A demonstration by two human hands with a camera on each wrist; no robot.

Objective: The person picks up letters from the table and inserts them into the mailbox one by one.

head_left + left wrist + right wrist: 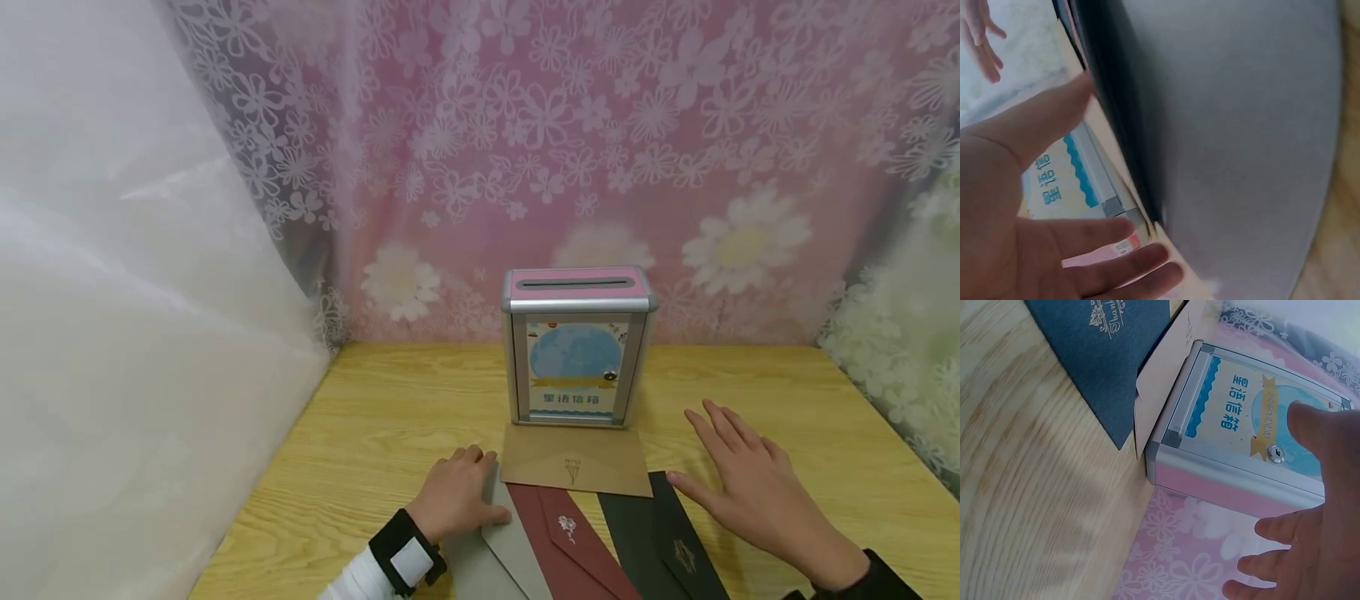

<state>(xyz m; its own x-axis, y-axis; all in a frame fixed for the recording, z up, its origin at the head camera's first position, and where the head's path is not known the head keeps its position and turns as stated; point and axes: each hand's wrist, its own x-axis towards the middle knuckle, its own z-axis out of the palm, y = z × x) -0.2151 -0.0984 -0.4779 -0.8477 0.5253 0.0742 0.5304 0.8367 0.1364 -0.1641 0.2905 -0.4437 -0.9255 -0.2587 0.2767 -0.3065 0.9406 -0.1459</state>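
Observation:
My left hand rests at the top end of a grey envelope, with its thumb across the envelope. In the left wrist view, this hand's fingers reach out loosely beside the grey envelope. My right hand is spread, holding nothing, beside a dark green envelope. Between the grey and green ones lies a dark red envelope with a silver flower print. A brown kraft envelope overlaps their upper ends. Directly behind it stands an upright letter box with a slot on its pink top.
Everything lies on a wood-grain table. A pink flowered curtain hangs behind the box, and a white sheet covers the left side. The box's front carries a small lock.

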